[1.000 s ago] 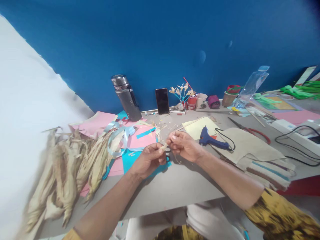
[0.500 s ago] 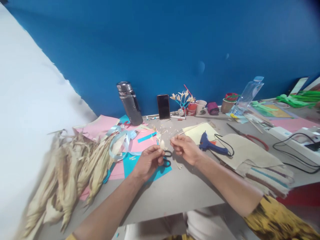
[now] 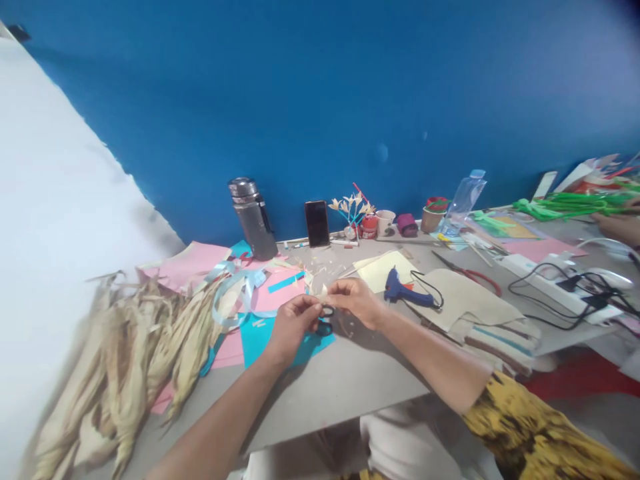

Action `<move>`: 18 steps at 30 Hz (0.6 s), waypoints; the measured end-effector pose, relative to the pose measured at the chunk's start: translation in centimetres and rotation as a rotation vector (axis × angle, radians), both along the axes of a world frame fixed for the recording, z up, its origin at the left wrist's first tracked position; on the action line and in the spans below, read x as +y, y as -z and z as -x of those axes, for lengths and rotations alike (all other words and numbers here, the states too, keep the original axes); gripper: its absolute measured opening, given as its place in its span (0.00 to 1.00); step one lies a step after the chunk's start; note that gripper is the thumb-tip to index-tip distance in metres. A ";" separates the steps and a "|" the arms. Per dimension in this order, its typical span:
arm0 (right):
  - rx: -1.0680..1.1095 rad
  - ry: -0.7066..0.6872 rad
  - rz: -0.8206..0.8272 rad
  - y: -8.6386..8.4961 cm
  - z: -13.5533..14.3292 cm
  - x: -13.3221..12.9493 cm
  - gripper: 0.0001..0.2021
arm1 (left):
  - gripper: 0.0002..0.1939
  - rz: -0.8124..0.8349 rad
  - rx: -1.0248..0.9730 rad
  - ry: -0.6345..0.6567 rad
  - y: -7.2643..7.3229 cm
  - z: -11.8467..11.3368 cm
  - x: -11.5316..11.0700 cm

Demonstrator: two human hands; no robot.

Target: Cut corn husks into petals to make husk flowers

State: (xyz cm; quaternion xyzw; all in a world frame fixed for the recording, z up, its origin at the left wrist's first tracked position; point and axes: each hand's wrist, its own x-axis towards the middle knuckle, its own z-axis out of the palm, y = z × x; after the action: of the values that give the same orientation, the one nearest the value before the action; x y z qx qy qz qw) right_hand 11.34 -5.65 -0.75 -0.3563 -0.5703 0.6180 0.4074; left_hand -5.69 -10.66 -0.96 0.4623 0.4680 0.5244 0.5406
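Observation:
My left hand pinches a small pale piece of corn husk between thumb and fingers. My right hand meets it from the other side, its fingertips closed at the same piece; whether they hold a separate bit is too small to tell. Just under the hands, black-handled scissors lie partly hidden on a blue paper sheet. Small husk scraps are scattered behind the hands. A bunch of dried corn husks lies to the left, and a light-blue ribbon curls beside it.
A thermos, a propped phone, husk flowers and a paper cup stand along the wall. Rightward lie a blue glue gun, red-handled pliers or shears and a power strip. Another person's hand is at far right.
My right hand has moved left, and its fingertips now meet my left hand at the husk piece. The view has turned right, bringing another person's hand into sight.

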 end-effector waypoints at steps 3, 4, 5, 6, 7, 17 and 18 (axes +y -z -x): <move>0.043 0.111 0.004 -1.8 -1.6 1.3 0.15 | 0.12 -0.008 0.089 -0.043 -0.3 0.1 -0.1; 0.040 0.165 0.006 -2.6 -2.4 2.0 0.15 | 0.12 -0.009 0.107 -0.041 -0.4 0.1 -0.1; -0.008 0.220 -0.018 -3.6 -3.2 2.7 0.14 | 0.11 -0.010 0.121 -0.032 -0.4 0.1 -0.2; -0.104 0.275 -0.050 -4.5 -3.9 3.5 0.11 | 0.10 -0.014 0.134 -0.022 -0.4 0.1 -0.2; -0.242 0.330 -0.078 -5.3 -4.5 4.3 0.09 | 0.09 -0.018 0.149 -0.011 -0.3 0.0 -0.2; -0.865 0.339 0.069 -5.2 -2.6 11.0 0.05 | 0.07 -0.082 0.248 0.028 0.8 -0.6 -0.1; -0.896 0.332 0.071 -4.8 -2.2 11.4 0.09 | 0.07 -0.087 0.252 0.027 0.9 -0.6 -0.1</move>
State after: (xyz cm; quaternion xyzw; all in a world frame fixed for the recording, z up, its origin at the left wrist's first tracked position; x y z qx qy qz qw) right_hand 13.51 5.71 4.07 -0.6874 -0.6038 0.3492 0.2022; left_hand -5.09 -10.74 -1.86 0.5539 0.5027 0.4748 0.4637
